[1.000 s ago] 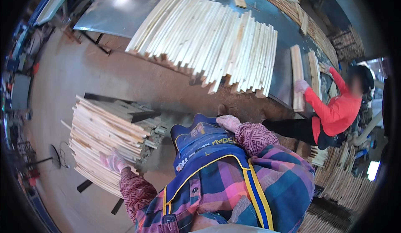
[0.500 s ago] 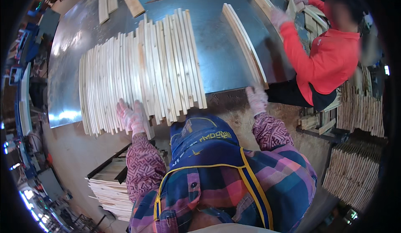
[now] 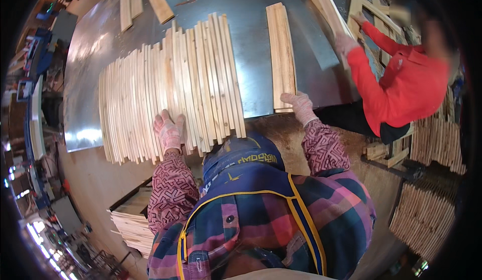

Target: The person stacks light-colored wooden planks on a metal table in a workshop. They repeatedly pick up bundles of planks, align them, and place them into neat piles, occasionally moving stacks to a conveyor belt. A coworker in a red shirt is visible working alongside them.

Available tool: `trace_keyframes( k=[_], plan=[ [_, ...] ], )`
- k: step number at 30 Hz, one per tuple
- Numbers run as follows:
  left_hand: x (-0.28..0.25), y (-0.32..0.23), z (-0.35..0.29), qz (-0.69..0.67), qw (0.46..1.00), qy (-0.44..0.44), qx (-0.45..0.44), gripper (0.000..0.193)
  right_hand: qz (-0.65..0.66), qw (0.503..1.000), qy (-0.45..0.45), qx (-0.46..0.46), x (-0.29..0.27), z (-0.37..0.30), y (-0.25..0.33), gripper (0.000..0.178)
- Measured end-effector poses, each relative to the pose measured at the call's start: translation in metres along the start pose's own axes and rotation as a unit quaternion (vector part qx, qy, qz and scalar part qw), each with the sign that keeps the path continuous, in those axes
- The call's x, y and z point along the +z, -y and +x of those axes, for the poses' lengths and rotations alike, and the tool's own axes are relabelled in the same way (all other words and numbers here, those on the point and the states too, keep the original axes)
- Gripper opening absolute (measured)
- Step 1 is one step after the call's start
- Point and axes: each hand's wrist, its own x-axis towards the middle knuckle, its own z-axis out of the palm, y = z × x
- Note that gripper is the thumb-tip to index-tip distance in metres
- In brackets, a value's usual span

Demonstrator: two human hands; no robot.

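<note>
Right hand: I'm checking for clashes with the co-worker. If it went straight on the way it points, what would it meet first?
The right hand already rests on the near end of the small slat bundle; it would likely run along that, not reach the co-worker's gloved hand.

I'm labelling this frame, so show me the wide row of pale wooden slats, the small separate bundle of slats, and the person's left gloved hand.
Wide row of pale wooden slats (image 3: 170, 89), head view, middle of the row.
Small separate bundle of slats (image 3: 281, 54), head view, mid-length.
Left gloved hand (image 3: 169, 132), head view, back of the glove.
</note>
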Motion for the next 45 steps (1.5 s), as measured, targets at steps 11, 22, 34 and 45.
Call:
trace_keyframes(
  k=[11, 22, 34, 45],
  plan=[
    [-0.024, -0.048, -0.038, -0.629, 0.738, 0.242, 0.023, 0.11, -0.095, 0.901, 0.391, -0.163, 0.129, -0.168, 0.188, 0.079],
    [-0.026, 0.004, -0.034, -0.426, 0.887, 0.176, -0.038, 0.074, -0.1, 0.97, 0.123, -0.183, 0.118, -0.06, 0.049, 0.068],
    [-0.034, -0.005, -0.038, -0.326, 0.933, 0.14, -0.059, 0.065, -0.442, 0.879, -0.103, 0.144, -0.041, 0.043, 0.012, 0.105],
    [-0.024, 0.007, -0.035, -0.336, 0.932, 0.133, -0.028, 0.066, 0.147, 0.961, 0.129, -0.194, 0.135, 0.014, 0.071, 0.054]
  ],
)
